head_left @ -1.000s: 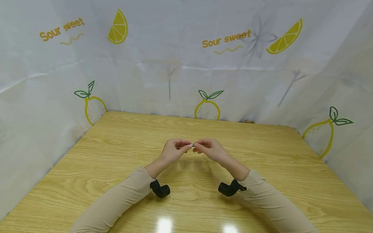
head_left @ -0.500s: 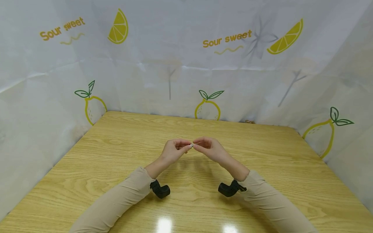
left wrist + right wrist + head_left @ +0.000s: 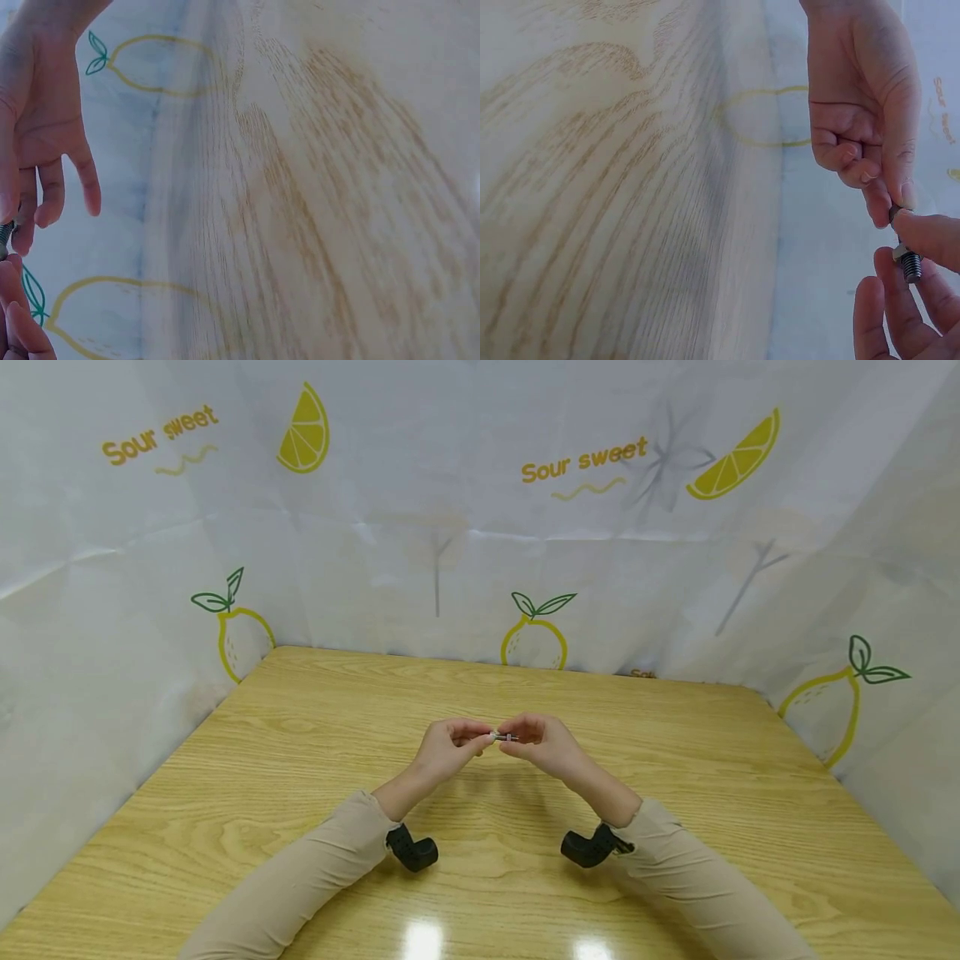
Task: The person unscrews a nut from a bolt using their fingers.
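Observation:
My left hand [image 3: 444, 748] pinches one end of a small metal bolt [image 3: 500, 737] between thumb and forefinger. The bolt lies roughly level above the table, its threaded end [image 3: 913, 271] pointing to the right. A hex nut [image 3: 902, 253] sits on the thread. Around that end my right hand [image 3: 551, 748] holds its thumb and forefinger spread apart, one on each side of the nut. In the left wrist view the right hand's other fingers [image 3: 51, 187] hang loose, and only a bit of the bolt shows at the edge.
A wood-grain table [image 3: 480, 877] lies beneath both hands. Behind it and at its sides hangs a pale cloth [image 3: 375, 485] printed with lemons. Each wrist carries a black camera mount, one on the left [image 3: 412, 848] and one on the right [image 3: 589, 847].
My right thumb and forefinger were pressed together at the bolt's end and have now parted, baring the nut and thread. My left hand stays in place.

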Tool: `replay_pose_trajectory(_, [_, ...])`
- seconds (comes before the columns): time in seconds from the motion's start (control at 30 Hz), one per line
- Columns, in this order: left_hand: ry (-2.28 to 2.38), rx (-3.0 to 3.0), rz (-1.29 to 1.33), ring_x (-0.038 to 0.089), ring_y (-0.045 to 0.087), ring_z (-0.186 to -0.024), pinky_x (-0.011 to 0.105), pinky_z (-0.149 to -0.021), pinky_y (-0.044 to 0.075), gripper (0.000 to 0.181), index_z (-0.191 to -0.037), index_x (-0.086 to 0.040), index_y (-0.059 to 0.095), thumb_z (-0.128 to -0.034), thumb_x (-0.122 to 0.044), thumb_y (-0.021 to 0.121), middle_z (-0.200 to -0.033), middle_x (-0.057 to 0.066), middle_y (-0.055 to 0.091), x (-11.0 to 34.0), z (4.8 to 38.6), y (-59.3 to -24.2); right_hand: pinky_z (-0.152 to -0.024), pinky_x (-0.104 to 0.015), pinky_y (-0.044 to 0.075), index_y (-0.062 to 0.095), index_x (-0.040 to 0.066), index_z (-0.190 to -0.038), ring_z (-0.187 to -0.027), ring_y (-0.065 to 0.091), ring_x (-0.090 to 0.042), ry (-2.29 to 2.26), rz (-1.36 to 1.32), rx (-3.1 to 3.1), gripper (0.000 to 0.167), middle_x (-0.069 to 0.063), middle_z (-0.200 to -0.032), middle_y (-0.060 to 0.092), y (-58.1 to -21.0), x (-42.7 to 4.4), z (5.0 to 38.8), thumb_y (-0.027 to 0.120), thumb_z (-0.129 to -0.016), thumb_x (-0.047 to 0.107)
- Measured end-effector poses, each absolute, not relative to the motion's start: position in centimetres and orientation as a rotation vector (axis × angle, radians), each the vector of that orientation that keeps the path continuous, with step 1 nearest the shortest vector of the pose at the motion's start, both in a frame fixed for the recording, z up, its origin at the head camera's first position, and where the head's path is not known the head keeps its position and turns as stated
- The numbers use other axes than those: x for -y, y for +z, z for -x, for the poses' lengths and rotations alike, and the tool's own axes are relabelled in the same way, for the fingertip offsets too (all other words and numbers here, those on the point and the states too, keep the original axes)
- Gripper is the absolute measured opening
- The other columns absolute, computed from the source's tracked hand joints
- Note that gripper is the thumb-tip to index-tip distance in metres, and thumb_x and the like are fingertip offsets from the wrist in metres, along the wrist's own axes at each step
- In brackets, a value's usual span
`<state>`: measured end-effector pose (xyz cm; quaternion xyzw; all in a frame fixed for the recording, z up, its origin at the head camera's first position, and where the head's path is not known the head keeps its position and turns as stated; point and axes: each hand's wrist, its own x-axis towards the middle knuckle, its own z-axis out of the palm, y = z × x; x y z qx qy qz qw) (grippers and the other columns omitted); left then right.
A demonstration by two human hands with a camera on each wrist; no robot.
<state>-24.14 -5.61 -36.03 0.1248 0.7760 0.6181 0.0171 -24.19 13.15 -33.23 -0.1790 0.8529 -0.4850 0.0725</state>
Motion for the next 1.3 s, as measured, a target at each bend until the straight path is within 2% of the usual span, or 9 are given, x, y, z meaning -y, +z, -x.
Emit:
replay_pose_trajectory(0.23, [1.912, -2.422, -0.385, 0.031, 0.064, -0.087, 0.040, -0.074, 0.052, 0.025, -0.108, -0.004, 0.068, -0.0892, -0.020, 0.064, -0.101, 0.018, 0.068, 5.6, 24.1, -36.0, -0.095, -0.048, 0.045, 0.057, 0.001, -0.123, -0.108, 0.058, -0.034, -1.435, 0.554, -2.490, 0.039, -0.019, -0.117, 0.063, -33.2, -13.3, 24.2, 0.052, -0.096, 0.030])
replay_pose_trajectory(0.47, [1.916, -2.417, -0.399, 0.032, 0.064, -0.089, 0.042, -0.076, 0.052, 0.025, -0.108, -0.004, 0.068, -0.0891, -0.020, 0.064, -0.102, 0.016, 0.068, 5.7, 24.0, -36.0, -0.094, -0.049, 0.046, 0.060, -0.001, -0.119, -0.104, 0.060, -0.036, -1.432, 0.562, -2.487, 0.035, -0.019, -0.110, 0.067, -33.3, -13.3, 24.2, 0.050, -0.098, 0.025])
replay_pose_trajectory(0.73, [1.906, -2.419, -0.426, 0.039, 0.061, -0.087, 0.024, -0.063, 0.046, 0.024, -0.107, -0.002, 0.068, -0.0894, -0.018, 0.064, -0.098, 0.023, 0.066, 5.7, 24.0, -36.1, -0.087, -0.037, 0.052, 0.059, 0.002, -0.120, -0.103, 0.062, -0.025, -1.419, 0.556, -2.522, 0.034, -0.017, -0.117, 0.062, -33.3, -13.3, 24.1, 0.060, -0.092, 0.021])
replay_pose_trajectory(0.8, [1.908, -2.417, -0.428, 0.039, 0.061, -0.087, 0.022, -0.062, 0.045, 0.025, -0.108, -0.003, 0.068, -0.0894, -0.019, 0.064, -0.098, 0.023, 0.066, 5.7, 24.0, -36.1, -0.090, -0.039, 0.051, 0.058, 0.002, -0.122, -0.103, 0.063, -0.026, -1.436, 0.548, -2.504, 0.035, -0.019, -0.118, 0.062, -33.3, -13.2, 24.1, 0.059, -0.093, 0.022])
replay_pose_trajectory(1.0, [1.885, -2.426, -0.410, 0.039, 0.061, -0.089, 0.044, -0.075, 0.051, 0.025, -0.110, 0.003, 0.065, -0.0918, -0.014, 0.060, -0.104, 0.027, 0.065, 5.6, 21.9, -33.6, -0.098, -0.050, 0.044, 0.059, 0.000, -0.119, -0.099, 0.066, -0.027, -1.467, 0.515, -2.486, 0.038, -0.019, -0.111, 0.066, -33.2, -13.2, 24.1, 0.051, -0.097, 0.030])
replay_pose_trajectory(1.03, [1.879, -2.429, -0.409, 0.036, 0.062, -0.086, 0.046, -0.077, 0.050, 0.025, -0.110, 0.004, 0.065, -0.0920, -0.012, 0.059, -0.104, 0.027, 0.065, 5.6, 21.6, -33.1, -0.098, -0.050, 0.044, 0.060, 0.000, -0.118, -0.098, 0.066, -0.027, -1.467, 0.518, -2.494, 0.038, -0.020, -0.110, 0.066, -33.3, -13.2, 24.2, 0.051, -0.097, 0.030])
replay_pose_trajectory(1.1, [1.876, -2.428, -0.408, 0.031, 0.062, -0.080, 0.039, -0.073, 0.051, 0.025, -0.110, 0.004, 0.065, -0.0917, -0.012, 0.059, -0.103, 0.027, 0.065, 5.7, 21.2, -32.6, -0.095, -0.048, 0.046, 0.061, 0.000, -0.116, -0.098, 0.066, -0.027, -1.467, 0.533, -2.513, 0.034, -0.020, -0.109, 0.066, -33.4, -13.3, 24.3, 0.054, -0.096, 0.027])
replay_pose_trajectory(1.23, [1.873, -2.439, -0.416, 0.004, 0.056, -0.068, 0.024, -0.063, 0.045, 0.024, -0.108, 0.004, 0.066, -0.0909, -0.011, 0.061, -0.098, 0.026, 0.065, 5.7, 21.4, -32.8, -0.086, -0.039, 0.052, 0.061, 0.000, -0.114, -0.099, 0.063, -0.028, -1.479, 0.576, -2.540, 0.029, -0.021, -0.111, 0.064, -33.4, -13.5, 24.2, 0.061, -0.092, 0.017])
replay_pose_trajectory(1.3, [1.876, -2.437, -0.416, 0.002, 0.054, -0.067, 0.021, -0.062, 0.043, 0.024, -0.108, 0.004, 0.066, -0.0908, -0.011, 0.061, -0.097, 0.026, 0.066, 5.6, 21.4, -32.7, -0.083, -0.036, 0.053, 0.061, -0.001, -0.114, -0.101, 0.062, -0.028, -1.497, 0.583, -2.532, 0.030, -0.020, -0.113, 0.062, -33.3, -13.5, 24.1, 0.063, -0.090, 0.016])
